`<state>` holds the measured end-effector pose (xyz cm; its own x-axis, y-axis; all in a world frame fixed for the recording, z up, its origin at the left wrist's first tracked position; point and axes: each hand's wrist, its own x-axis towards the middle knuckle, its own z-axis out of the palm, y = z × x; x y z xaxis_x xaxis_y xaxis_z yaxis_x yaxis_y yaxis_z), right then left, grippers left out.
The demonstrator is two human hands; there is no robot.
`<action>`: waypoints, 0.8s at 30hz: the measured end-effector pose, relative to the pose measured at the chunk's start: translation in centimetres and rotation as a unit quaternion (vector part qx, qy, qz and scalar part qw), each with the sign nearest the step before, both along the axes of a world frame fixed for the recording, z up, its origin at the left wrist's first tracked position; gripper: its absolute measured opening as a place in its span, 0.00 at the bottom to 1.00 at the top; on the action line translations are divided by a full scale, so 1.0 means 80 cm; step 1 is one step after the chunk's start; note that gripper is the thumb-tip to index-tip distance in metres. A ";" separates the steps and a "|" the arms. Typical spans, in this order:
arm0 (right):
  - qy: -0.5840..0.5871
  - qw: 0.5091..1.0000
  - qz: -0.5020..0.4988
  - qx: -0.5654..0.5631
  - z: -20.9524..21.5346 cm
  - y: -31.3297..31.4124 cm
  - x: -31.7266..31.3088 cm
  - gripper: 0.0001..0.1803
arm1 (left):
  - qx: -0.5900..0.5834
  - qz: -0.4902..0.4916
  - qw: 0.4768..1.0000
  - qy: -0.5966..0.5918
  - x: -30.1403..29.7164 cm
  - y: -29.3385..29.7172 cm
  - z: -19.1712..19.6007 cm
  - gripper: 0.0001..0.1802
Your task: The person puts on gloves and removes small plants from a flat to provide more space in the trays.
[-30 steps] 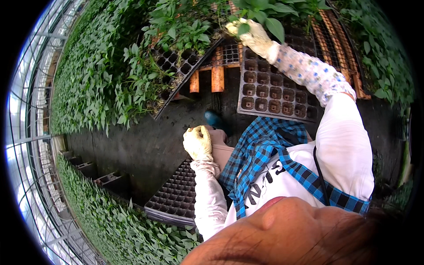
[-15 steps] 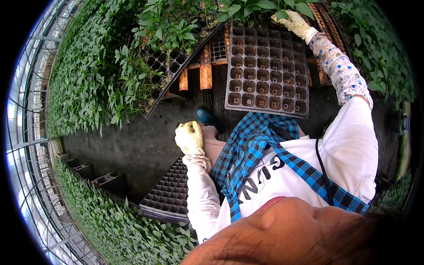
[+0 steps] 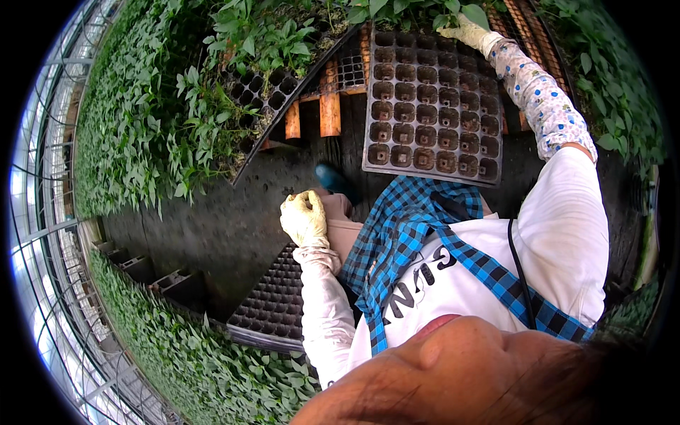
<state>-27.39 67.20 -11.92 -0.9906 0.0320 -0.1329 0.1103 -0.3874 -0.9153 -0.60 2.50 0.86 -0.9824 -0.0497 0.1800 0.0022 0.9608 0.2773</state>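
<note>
A black plug tray [image 3: 429, 166] with rows of square cells, most showing only soil residue, lies tilted in front of me. Leafy green seedlings [image 3: 407, 10] stand at its far end. My right hand [image 3: 469, 34], in a pale yellow glove, reaches to the tray's far right corner among these leaves. Leaves cover part of its fingers, so what they grip is hidden. Closed and curled, my left hand [image 3: 304, 218] in a matching glove rests near my knee, away from the tray. Whatever may be inside that fist does not show.
A second seedling tray [image 3: 278, 99] sits at the upper left on orange-brown rails [image 3: 330, 106]. Stacked black plug trays [image 3: 268, 304] stand by my left forearm. Dense plants [image 3: 134, 134] line the left side, with grey blocks [image 3: 177, 283] along the dark floor [image 3: 177, 241].
The view has shifted slightly. My right hand has moved a little farther away and leftward along the tray's far end, deeper into the leaves. My left hand stays closed in nearly the same place.
</note>
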 end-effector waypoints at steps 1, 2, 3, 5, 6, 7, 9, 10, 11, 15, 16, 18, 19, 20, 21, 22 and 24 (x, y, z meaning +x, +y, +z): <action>0.015 0.957 0.051 0.285 -0.005 -0.027 -0.010 0.31 | -0.010 0.018 1.000 -0.007 0.008 -0.005 0.003 0.13; 0.038 0.830 0.087 0.550 -0.008 -0.041 -0.013 0.29 | -0.019 0.028 0.999 -0.010 0.012 -0.007 0.004 0.13; 0.037 0.829 0.083 0.552 -0.006 -0.030 -0.010 0.29 | -0.022 0.016 1.000 -0.011 0.009 -0.006 0.004 0.13; 0.047 0.869 0.048 0.489 0.016 0.027 0.012 0.33 | -0.001 -0.010 1.000 -0.024 -0.005 0.003 0.003 0.13; 0.055 0.885 0.030 0.461 0.035 0.054 0.025 0.35 | 0.014 -0.023 0.999 -0.019 -0.013 0.006 -0.004 0.13; 0.027 0.854 0.052 0.517 0.034 -0.008 0.013 0.35 | -0.006 -0.005 1.000 -0.012 -0.003 -0.005 -0.011 0.13; -0.018 0.761 0.103 0.641 0.091 -0.129 0.011 0.36 | -0.027 0.045 0.998 -0.025 0.019 -0.022 -0.005 0.13; 0.005 0.769 0.053 0.638 0.111 -0.131 0.034 0.35 | -0.015 0.044 0.998 -0.041 0.010 -0.015 -0.001 0.13; 0.003 0.755 0.065 0.653 0.139 -0.137 0.048 0.34 | -0.022 0.034 0.999 -0.015 0.008 -0.014 -0.002 0.13; -0.004 0.760 0.082 0.645 0.176 -0.126 0.071 0.36 | 0.005 0.019 1.000 0.002 0.002 -0.008 -0.001 0.13; -0.030 0.766 0.095 0.635 0.191 -0.133 0.079 0.38 | 0.012 0.019 1.000 0.010 0.005 -0.009 -0.001 0.13; 0.034 0.786 -0.022 0.617 0.173 -0.136 0.097 0.35 | 0.019 0.018 0.999 0.029 0.010 -0.011 -0.001 0.14; 0.071 0.781 -0.087 0.614 0.164 -0.137 0.105 0.32 | 0.021 0.015 0.999 0.044 0.012 -0.012 0.000 0.14; 0.106 0.770 -0.150 0.611 0.154 -0.135 0.114 0.28 | 0.029 0.018 0.998 0.045 0.011 -0.010 0.001 0.14; 0.079 0.778 -0.148 0.606 0.164 -0.156 0.122 0.29 | 0.030 0.029 0.999 0.026 0.015 -0.013 0.004 0.14; 0.053 0.784 -0.148 0.601 0.183 -0.181 0.141 0.29 | 0.031 0.039 0.999 0.009 0.018 -0.017 0.004 0.14; 0.133 0.832 -0.161 0.513 0.167 -0.178 0.162 0.19 | 0.047 0.033 0.998 0.004 0.012 -0.016 0.001 0.14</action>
